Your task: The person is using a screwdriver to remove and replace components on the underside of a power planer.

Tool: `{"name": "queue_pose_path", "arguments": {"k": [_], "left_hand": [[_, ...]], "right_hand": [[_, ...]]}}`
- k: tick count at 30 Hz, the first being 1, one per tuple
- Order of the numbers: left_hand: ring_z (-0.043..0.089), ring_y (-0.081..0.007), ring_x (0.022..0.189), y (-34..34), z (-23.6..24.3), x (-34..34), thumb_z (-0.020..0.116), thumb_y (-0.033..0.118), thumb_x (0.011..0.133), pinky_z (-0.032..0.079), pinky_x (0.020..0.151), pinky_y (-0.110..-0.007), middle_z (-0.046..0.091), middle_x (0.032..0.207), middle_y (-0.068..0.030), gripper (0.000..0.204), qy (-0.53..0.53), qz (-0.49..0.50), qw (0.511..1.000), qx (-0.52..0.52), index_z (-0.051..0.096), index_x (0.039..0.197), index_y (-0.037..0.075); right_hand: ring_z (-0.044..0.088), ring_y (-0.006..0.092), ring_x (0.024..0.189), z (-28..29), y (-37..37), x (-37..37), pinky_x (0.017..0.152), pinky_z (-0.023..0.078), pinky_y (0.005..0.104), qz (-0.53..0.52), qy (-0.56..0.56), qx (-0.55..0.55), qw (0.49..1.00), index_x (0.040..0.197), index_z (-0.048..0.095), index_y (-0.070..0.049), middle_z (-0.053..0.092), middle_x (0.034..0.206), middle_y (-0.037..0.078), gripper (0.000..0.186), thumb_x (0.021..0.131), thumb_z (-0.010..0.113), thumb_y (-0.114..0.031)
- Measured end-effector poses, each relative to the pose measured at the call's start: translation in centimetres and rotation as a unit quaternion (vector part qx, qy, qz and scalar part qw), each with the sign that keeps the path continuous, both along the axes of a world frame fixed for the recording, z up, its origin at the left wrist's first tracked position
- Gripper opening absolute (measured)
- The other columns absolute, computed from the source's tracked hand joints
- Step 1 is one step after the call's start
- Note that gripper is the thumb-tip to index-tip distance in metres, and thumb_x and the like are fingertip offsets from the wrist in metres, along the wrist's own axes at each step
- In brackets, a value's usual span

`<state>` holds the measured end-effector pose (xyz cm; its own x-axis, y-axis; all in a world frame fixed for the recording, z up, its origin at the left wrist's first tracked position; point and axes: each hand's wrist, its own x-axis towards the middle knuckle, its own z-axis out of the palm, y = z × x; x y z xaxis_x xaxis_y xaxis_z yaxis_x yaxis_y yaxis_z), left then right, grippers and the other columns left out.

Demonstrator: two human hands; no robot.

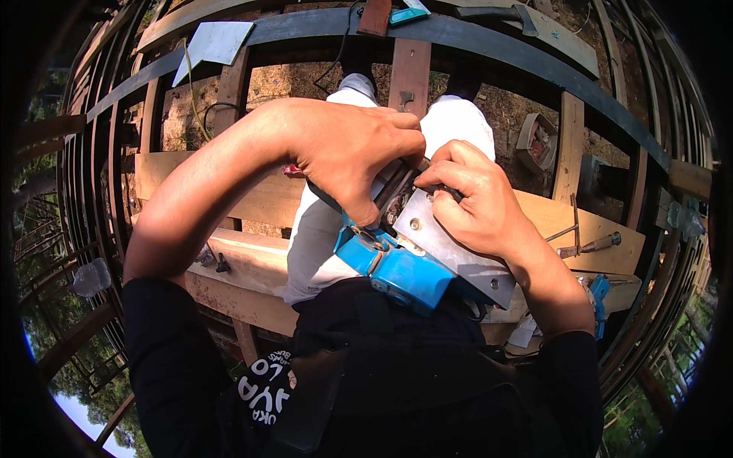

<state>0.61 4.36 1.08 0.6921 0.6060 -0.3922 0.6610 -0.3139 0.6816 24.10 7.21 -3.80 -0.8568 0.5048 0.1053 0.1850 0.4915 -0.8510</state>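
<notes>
An electric planer [412, 276] with a blue housing lies across my lap, its bare metal sole plate [449, 243] turned up. My left hand [343, 153] is curled over the planer's far part, the thumb pressing down beside the opening at its middle. Dark parts show in that opening, between both hands. My right hand [479, 195] has its fingers bent and pinched together at the plate's far edge, by the opening. Whatever sits between those fingertips is hidden. The side of this hand rests close over the plate.
Light wooden boards [259, 195] run under and beside my legs. A wooden-handled tool [592, 245] and a thin metal rod lie at the right. An open cardboard box [537, 142] stands on the ground. Across the far side runs a dark beam [489, 37]; a white angular sheet [217, 47] rests there.
</notes>
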Motion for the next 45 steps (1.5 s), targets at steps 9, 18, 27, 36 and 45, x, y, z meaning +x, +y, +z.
{"name": "queue_pose_path", "arguments": {"k": [9,18,27,36,45], "left_hand": [[0.055,-0.0349,0.111,0.5,-0.8,-0.1,0.081,0.03,0.057,0.049,0.095,-0.042,0.052,0.114,-0.0175,0.075,-0.006,-0.015,1.0,-0.001,0.053,0.118,-0.003],[0.053,-0.0348,0.114,0.8,-1.2,-0.3,0.081,0.03,0.057,0.047,0.096,-0.042,0.051,0.116,-0.0174,0.076,-0.007,-0.02,1.0,-0.018,0.052,0.119,-0.002],[0.053,-0.0349,0.113,0.6,-1.3,-0.8,0.081,0.03,0.057,0.047,0.095,-0.042,0.051,0.115,-0.0176,0.075,-0.018,-0.011,1.0,-0.013,0.05,0.118,-0.002],[0.056,-0.0373,0.112,0.2,-0.9,-1.1,0.088,0.036,0.057,0.048,0.096,-0.043,0.054,0.119,-0.0182,0.088,-0.035,0.007,0.999,-0.006,0.05,0.126,-0.002],[0.058,-0.0368,0.116,-0.4,0.6,-0.7,0.089,0.037,0.062,0.048,0.099,-0.044,0.057,0.123,-0.0191,0.074,-0.007,-0.013,0.999,0.031,0.063,0.118,-0.002]], "right_hand": [[0.059,0.031,0.088,-0.2,0.1,0.1,0.08,0.049,0.041,0.005,-0.002,-0.008,1.0,0.087,0.068,0.0,0.058,0.087,0.013,0.019,0.072,0.057,-0.004],[0.059,0.0314,0.088,-0.2,0.1,0.0,0.08,0.049,0.0411,0.009,-0.003,-0.005,1.0,0.088,0.068,0.0,0.058,0.087,0.013,0.02,0.071,0.057,-0.003],[0.06,0.031,0.091,0.0,-0.3,-0.6,0.082,0.05,0.0415,0.011,0.044,0.077,0.996,0.089,0.07,-0.001,0.063,0.095,0.012,0.025,0.067,0.059,-0.001],[0.061,0.0285,0.094,-0.2,0.0,-0.2,0.086,0.049,0.0417,0.074,0.052,0.122,0.988,0.097,0.074,-0.003,0.065,0.098,0.009,0.035,0.064,0.063,-0.001],[0.061,0.0283,0.096,0.0,-0.1,-0.2,0.089,0.047,0.0422,0.074,0.034,0.119,0.99,0.096,0.075,-0.004,0.065,0.099,0.009,0.032,0.066,0.064,-0.003]]}}
